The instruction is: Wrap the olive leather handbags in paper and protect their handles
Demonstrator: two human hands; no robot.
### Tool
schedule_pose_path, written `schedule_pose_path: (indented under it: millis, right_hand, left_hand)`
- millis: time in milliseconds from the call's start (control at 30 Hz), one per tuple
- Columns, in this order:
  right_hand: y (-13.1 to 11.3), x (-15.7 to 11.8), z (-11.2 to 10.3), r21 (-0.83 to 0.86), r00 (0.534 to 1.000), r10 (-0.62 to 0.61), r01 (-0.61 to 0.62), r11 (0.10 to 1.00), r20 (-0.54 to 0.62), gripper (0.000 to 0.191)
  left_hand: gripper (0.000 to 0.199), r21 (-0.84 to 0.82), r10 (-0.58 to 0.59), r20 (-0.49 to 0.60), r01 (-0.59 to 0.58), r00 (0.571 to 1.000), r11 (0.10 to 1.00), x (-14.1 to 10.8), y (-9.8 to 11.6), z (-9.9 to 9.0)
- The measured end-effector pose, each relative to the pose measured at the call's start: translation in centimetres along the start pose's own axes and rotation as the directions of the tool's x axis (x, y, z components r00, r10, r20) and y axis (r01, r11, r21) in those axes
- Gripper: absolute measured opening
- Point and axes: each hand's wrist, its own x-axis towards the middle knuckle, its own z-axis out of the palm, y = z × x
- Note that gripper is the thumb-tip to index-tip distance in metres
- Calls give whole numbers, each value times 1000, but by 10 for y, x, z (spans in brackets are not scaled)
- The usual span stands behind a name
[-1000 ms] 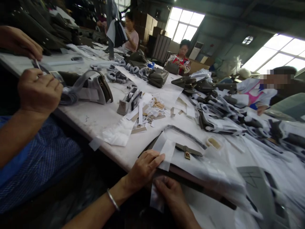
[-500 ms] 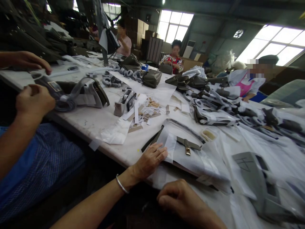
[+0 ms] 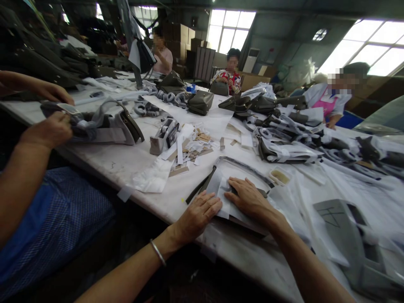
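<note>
A dark olive handbag, partly covered by white sheet [image 3: 215, 185], lies on the table's near edge, its wrapped handle [image 3: 244, 166] arching toward the far side. My left hand [image 3: 198, 212], with a silver bangle on the wrist, rests flat on the bag's left part, fingers stretched out. Spread over the middle of the bag is my right hand [image 3: 249, 197], palm down, hiding the gold clasp. Neither hand grips anything. The two hands are close together but apart.
At the left, a co-worker's hands [image 3: 47, 130] handle another bag [image 3: 123, 128]. Paper scraps [image 3: 197, 145] and a small wrapped bag [image 3: 164, 136] lie beyond my bag. A small tray [image 3: 280, 176] and a grey piece [image 3: 341, 227] are to the right. More people sit across the table.
My right hand has moved up from below the table edge onto the bag, its fingers opening out over the clasp. My left hand stays nearly where it was. The co-worker's hands have shifted slightly.
</note>
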Motion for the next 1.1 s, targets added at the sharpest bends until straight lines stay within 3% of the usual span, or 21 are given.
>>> schedule_pose_path:
  millis: [133,200,333,500,733,900,1100]
  right_hand:
    - [2,-12,-8,-20,980,15,-20,1000,-199,28]
    - [-2,-25,-8,24,959,-32,40,999,-282,32]
    - [-24,-50,10,110,951,-208,237,965,-228,44]
    - [-39,-56,30,135,950,-157,198,971,-269,34]
    - [-39,-55,26,210,939,-127,201,957,-320,18]
    - [-47,-55,24,248,914,-144,250,936,-379,19]
    - [-50,-52,28,189,840,-261,388,902,-475,16]
  left_hand:
    - [35,1,-12,16,12,1000,1000,0,1,-1]
    - [34,0,-11,14,11,1000,1000,0,2,-1]
    - [33,-20,-7,-15,7,1000,1000,2,4,-3]
    - [33,-20,-1,-18,0,1000,1000,3,5,-5]
    - [29,-45,-15,-48,13,999,999,0,5,0]
    - [31,-11,10,-67,-11,998,1000,-1,4,1]
    - [26,17,5,-77,-4,997,1000,-1,5,2]
